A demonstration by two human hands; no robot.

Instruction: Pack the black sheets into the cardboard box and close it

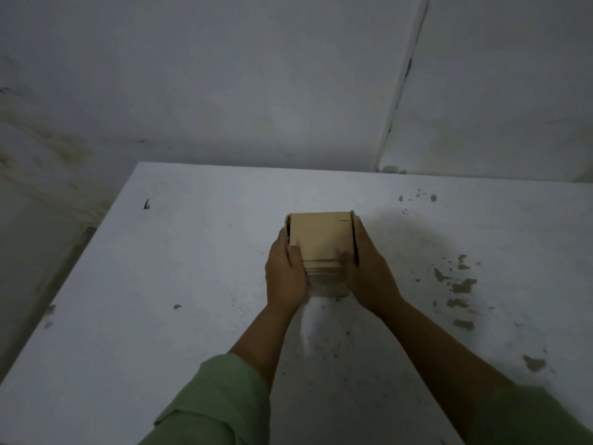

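You've got the small tan cardboard box point(321, 248) sitting about mid-table, and both your hands are clamped on it: left hand point(285, 271) wrapped round the left side with the thumb up on the lid, right hand point(369, 274) doing the same on the right. The top flap looks folded down, with thin dark gaps along both side edges, so I'd guess it's nearly shut but not tucked in. No black sheets are visible, so they're probably inside.

Handling-wise, it reads as light and fairly stiff, but thin card will buckle if you squeeze the walls. I'd hold low on the sides and press the lid near its edges, not the middle.

The white painted table point(192, 284) is scuffed, with chipped patches off to your right. It's a dim room with plain pale walls point(256, 75) behind.
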